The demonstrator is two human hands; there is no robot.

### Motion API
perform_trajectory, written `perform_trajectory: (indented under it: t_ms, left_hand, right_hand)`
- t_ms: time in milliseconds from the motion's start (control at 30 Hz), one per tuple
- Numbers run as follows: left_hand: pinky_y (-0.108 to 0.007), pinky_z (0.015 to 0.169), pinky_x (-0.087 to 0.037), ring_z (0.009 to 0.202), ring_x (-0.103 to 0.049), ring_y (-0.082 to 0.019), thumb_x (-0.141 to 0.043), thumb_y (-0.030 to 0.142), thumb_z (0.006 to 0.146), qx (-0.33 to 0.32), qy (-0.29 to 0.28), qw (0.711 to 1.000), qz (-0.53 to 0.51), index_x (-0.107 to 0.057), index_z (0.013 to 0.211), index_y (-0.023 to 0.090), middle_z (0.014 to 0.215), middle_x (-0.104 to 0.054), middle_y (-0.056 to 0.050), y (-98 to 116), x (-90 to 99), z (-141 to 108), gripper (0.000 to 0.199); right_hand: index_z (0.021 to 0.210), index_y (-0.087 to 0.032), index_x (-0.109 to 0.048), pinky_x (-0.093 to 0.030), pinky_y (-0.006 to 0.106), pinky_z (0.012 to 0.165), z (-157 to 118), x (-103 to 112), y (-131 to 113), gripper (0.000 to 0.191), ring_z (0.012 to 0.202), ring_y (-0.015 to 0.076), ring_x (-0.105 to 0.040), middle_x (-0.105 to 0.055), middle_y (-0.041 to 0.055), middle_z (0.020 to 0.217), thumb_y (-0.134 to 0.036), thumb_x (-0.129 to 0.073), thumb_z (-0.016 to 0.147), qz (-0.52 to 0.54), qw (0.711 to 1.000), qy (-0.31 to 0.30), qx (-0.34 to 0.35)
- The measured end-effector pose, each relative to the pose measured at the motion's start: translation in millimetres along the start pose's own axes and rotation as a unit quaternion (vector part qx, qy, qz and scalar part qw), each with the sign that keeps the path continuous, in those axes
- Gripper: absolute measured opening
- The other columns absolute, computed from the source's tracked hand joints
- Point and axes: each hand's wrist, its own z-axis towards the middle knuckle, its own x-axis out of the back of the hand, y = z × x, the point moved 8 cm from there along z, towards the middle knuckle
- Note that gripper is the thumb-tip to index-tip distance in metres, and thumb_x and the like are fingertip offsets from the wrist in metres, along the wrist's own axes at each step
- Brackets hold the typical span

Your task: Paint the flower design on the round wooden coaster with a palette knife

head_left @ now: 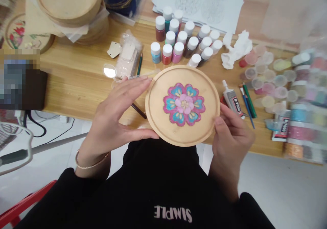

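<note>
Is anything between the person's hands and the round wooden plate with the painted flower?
Nothing visible stands in the way. The left hand and the right hand both touch the rim of the round wooden plate directly, one at each side.

A round wooden plate (pixel 150 120) sits between the left hand (pixel 114 120) and the right hand (pixel 230 137), over the near edge of the plank tabletop (pixel 71 86). Behind the plate stand cylindrical capped paint bottles (pixel 182 40), with printed paper sheets (pixel 201 4) behind them. To the plate's right lie a glue tube (pixel 232 101) and slim paintbrushes (pixel 247 108), then clustered round plastic pots (pixel 270 82). Back left, round wooden discs (pixel 68 4) lie stacked.
</note>
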Motion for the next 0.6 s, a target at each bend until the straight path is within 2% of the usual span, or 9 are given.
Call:
perform_trajectory:
  t_ms: [267,600]
  left_hand:
    - [-0.05,0.128,-0.04,0.139,-0.058,-0.03,-0.069,0.07,0.081,-0.001,-0.002,1.0,0.003,-0.041,0.156,0.042,0.151,-0.06,0.002,0.5,-0.1,-0.3,0.084]
    - [-0.051,0.125,-0.044,0.139,-0.058,-0.03,-0.073,0.068,0.08,-0.011,0.001,1.0,0.008,-0.042,0.155,0.042,0.15,-0.061,-0.002,0.4,-0.1,0.5,0.085]
  right_hand:
    - [0.113,-0.033,-0.079,-0.052,0.024,0.051,0.1,-0.9,-5.3,0.03,0.061,0.0107,-0.06,-0.069,-0.0013,0.075,-0.028,-0.078,0.083,-0.006,1.0,-0.003,0.011]
    - [0.109,-0.035,-0.081,-0.05,0.022,0.054,0.2,-1.2,-14.8,0.034,0.06,0.0083,-0.057,-0.07,-0.0044,0.072,-0.017,-0.079,0.079,0.033,0.999,0.014,0.02]
